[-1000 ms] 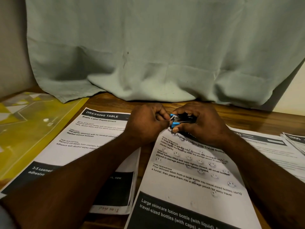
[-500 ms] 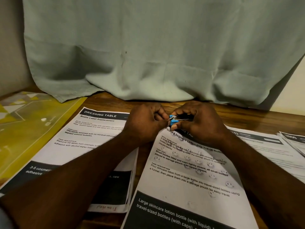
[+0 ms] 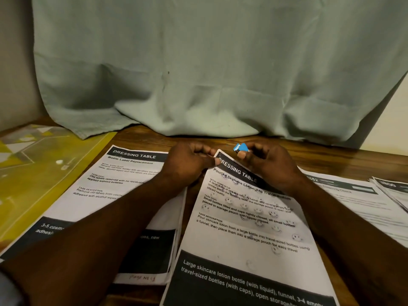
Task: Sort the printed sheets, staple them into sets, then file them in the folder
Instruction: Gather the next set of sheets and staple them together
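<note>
Okay, your left hand (image 3: 189, 165) pinches the far corner of the lotion sheets (image 3: 247, 228), likely keeping them square; your right hand (image 3: 269, 164) grips the blue stapler (image 3: 240, 148) just beside it.

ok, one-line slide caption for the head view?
Left hand pinches the top corner of the lotion sheets; right hand holds a small blue stapler just off it.

Small bright blue stapler (image 3: 241, 148) with a silvery end, white sheets (image 3: 249, 230) printed in black text with dark header bands and faint grey smiley faces, yellow translucent folder (image 3: 33, 180) at far left with grey-white geometric shapes, pale green curtain (image 3: 209, 67) behind, brown wood-grain bench (image 3: 344, 160)
</note>
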